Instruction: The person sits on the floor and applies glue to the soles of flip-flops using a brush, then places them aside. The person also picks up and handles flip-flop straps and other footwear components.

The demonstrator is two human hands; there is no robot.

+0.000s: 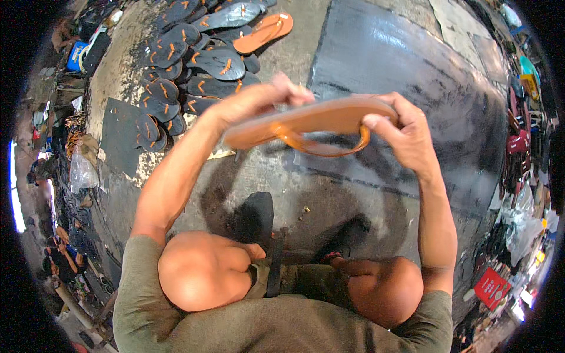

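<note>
In front of me I hold up a brown flip-flop (329,117) with a shiny amber strap, tilted on its edge so the footbed and strap face me. My right hand (406,126) grips it at its right end, thumb on the footbed and fingers behind. Behind the sandal's far edge is my left hand (276,94), smeared by motion; I cannot tell whether it touches the sole. The sandal's underside is hidden from me.
Many dark soles (220,65) with orange strap ends lie in overlapping rows at the far left. Beside them rests an orange-brown pair of sandals (263,32). A large black sheet (406,70) covers the floor ahead right. A red box (492,288) stands among clutter at right.
</note>
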